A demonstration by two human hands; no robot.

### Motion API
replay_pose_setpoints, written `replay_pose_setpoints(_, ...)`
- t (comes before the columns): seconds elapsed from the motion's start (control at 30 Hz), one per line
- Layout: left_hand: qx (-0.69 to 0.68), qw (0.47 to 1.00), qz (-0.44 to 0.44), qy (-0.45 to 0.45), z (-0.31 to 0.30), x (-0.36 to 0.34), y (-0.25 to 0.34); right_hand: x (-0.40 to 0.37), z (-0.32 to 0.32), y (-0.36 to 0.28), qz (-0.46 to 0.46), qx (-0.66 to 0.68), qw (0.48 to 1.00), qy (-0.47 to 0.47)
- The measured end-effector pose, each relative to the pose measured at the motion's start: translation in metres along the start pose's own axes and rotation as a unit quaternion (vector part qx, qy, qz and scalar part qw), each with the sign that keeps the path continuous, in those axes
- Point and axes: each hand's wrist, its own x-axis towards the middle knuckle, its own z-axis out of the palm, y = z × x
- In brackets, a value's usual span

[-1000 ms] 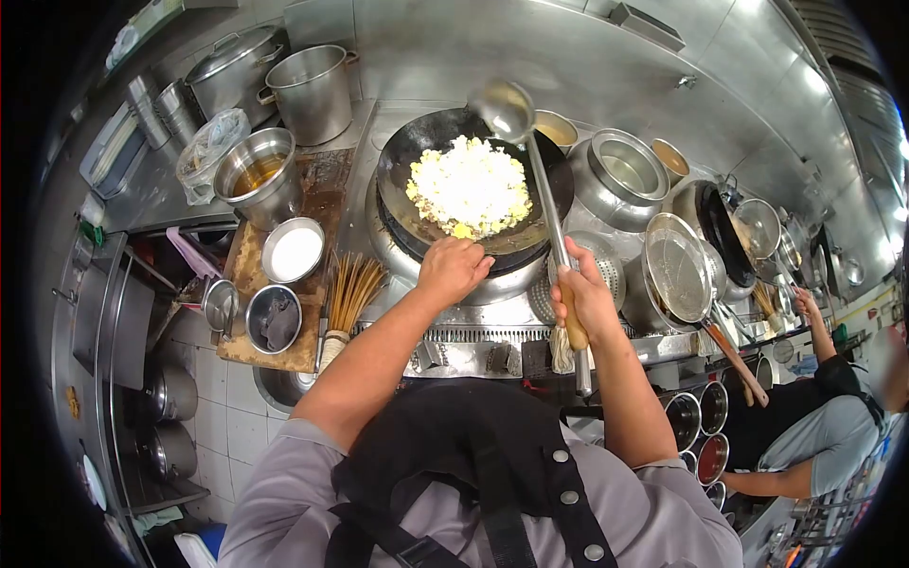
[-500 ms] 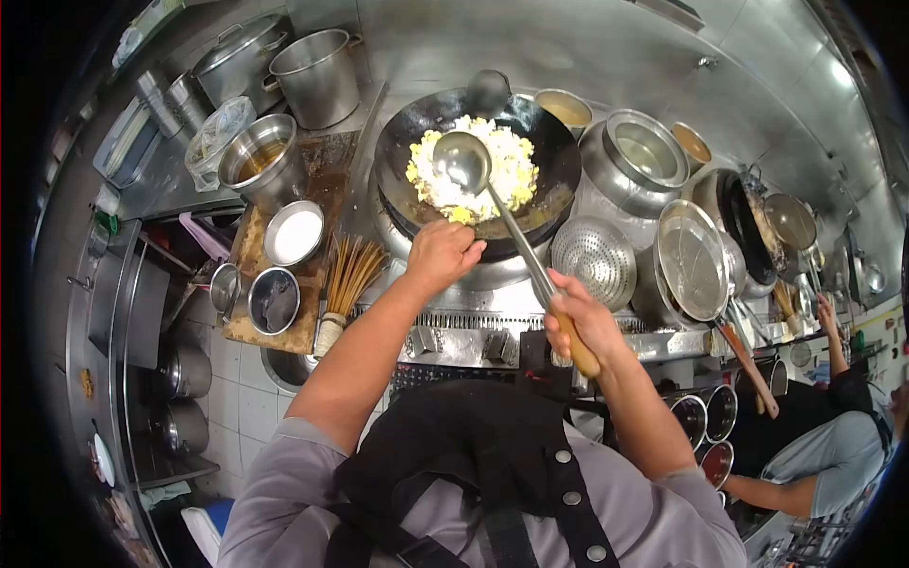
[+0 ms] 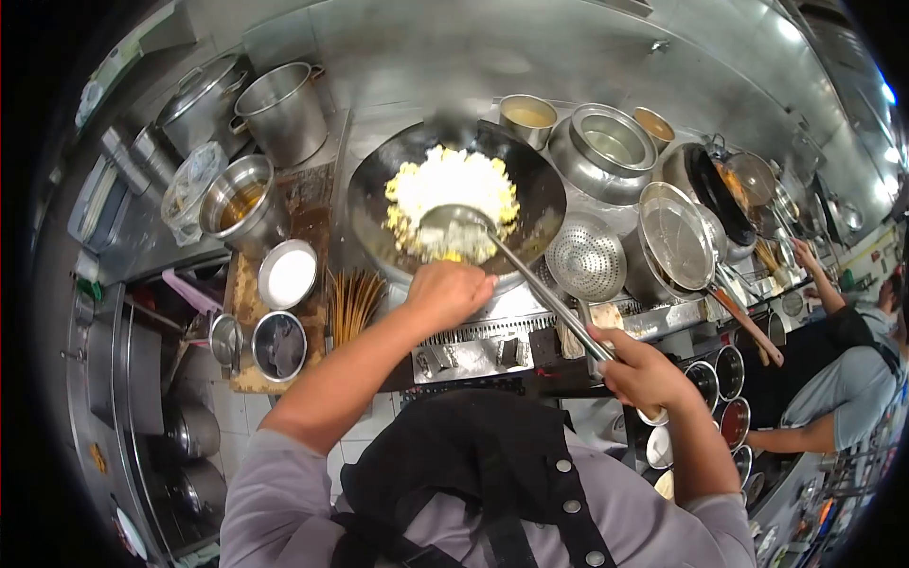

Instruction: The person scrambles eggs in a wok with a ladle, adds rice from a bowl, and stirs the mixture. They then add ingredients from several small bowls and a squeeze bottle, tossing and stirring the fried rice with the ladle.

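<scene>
A black wok (image 3: 540, 189) holds white rice mixed with yellow egg (image 3: 453, 186). My left hand (image 3: 447, 293) is closed on the wok's near rim. My right hand (image 3: 642, 369) grips the handle end of a long steel ladle (image 3: 445, 225), whose bowl lies in the rice at the near side of the wok. The shaft runs diagonally from the wok down to my right hand, over the stove's front edge.
Left of the wok stand a pot of brown liquid (image 3: 241, 204), a bowl of white powder (image 3: 289, 273), a dark bowl (image 3: 277, 343) and a bamboo brush (image 3: 352, 303). A perforated strainer (image 3: 587, 257), pans and pots sit to the right. Another person (image 3: 843, 379) works at far right.
The ladle came down from above the wok's far rim into the rice and was pulled toward me. My right hand moved down and right. My left hand stayed on the rim.
</scene>
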Motion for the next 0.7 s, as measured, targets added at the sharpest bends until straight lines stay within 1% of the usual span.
replay_pose_setpoints(0.03, -0.012, 0.999, 0.031, 0.013, -0.002, 0.0, -0.001, -0.016, 0.0, -0.004, 0.035, -0.036, 0.999, -0.013)
replay_pose_setpoints(0.07, -0.027, 0.998, 0.057, 0.023, 0.0, -0.006, -0.001, -0.021, 0.006, -0.008, 0.033, -0.049, 0.998, 0.008)
replay_pose_setpoints(0.1, -0.03, 0.998, 0.059, 0.017, 0.012, -0.008, -0.005, -0.015, 0.013, -0.007, 0.02, -0.081, 0.996, 0.023)
replay_pose_setpoints(0.13, -0.019, 0.997, 0.039, 0.069, 0.03, -0.004, -0.012, -0.004, 0.023, -0.002, 0.004, -0.112, 0.993, 0.042)
replay_pose_setpoints(0.17, -0.008, 0.992, 0.021, 0.122, 0.042, -0.001, -0.016, 0.015, 0.034, 0.013, 0.004, -0.107, 0.993, 0.048)
replay_pose_setpoints(0.2, -0.009, 0.992, 0.03, 0.121, 0.045, -0.008, -0.013, 0.044, 0.046, 0.034, -0.083, -0.139, 0.983, 0.088)
replay_pose_setpoints(0.23, 0.019, 0.994, 0.023, 0.101, 0.051, -0.024, -0.007, 0.069, 0.054, 0.048, -0.168, -0.175, 0.962, 0.125)
replay_pose_setpoints(0.27, 0.046, 0.995, 0.013, 0.085, 0.056, -0.041, 0.0, 0.083, 0.065, 0.051, -0.179, -0.227, 0.943, 0.167)
replay_pose_setpoints(0.33, 0.066, 0.998, -0.001, -0.02, 0.053, -0.09, 0.011, 0.067, 0.068, 0.03, -0.124, -0.187, 0.967, 0.123)
replay_pose_setpoints(0.37, 0.071, 0.997, 0.0, -0.015, 0.034, -0.086, 0.013, 0.054, 0.061, 0.037, -0.168, -0.187, 0.958, 0.135)
replay_pose_setpoints(0.43, 0.053, 0.998, 0.014, -0.027, -0.003, -0.083, 0.022, 0.002, 0.039, 0.018, -0.106, -0.146, 0.978, 0.101)
replay_pose_setpoints(0.47, 0.054, 0.998, 0.0, -0.036, -0.015, -0.064, 0.016, -0.023, 0.023, 0.005, -0.059, -0.15, 0.985, 0.061)
replay_pose_setpoints(0.5, 0.028, 0.999, -0.019, -0.023, -0.025, -0.043, 0.012, -0.038, 0.01, 0.007, -0.049, -0.142, 0.988, 0.037)
replay_pose_setpoints(0.53, -0.013, 0.999, 0.027, 0.041, -0.015, -0.024, -0.003, -0.044, 0.001, 0.006, -0.044, -0.138, 0.989, 0.017)
replay_pose_setpoints(0.57, -0.009, 0.998, 0.032, 0.054, -0.004, -0.01, -0.011, -0.039, 0.0, 0.0, -0.046, -0.139, 0.989, 0.02)
replay_pose_setpoints(0.6, -0.008, 0.998, 0.034, 0.055, 0.014, -0.005, -0.019, -0.03, 0.004, -0.008, -0.033, -0.172, 0.984, 0.031)
replay_pose_setpoints(0.63, 0.006, 0.995, 0.029, 0.094, 0.034, -0.002, -0.026, -0.021, 0.011, -0.01, -0.018, -0.203, 0.978, 0.041)
replay_pose_setpoints(0.67, 0.019, 0.991, 0.025, 0.133, 0.046, -0.002, -0.028, 0.0, 0.021, 0.001, -0.018, -0.202, 0.978, 0.044)
replay_pose_setpoints(0.7, 0.034, 0.992, 0.011, 0.117, 0.05, -0.014, -0.021, 0.033, 0.029, 0.019, -0.072, -0.172, 0.98, 0.068)
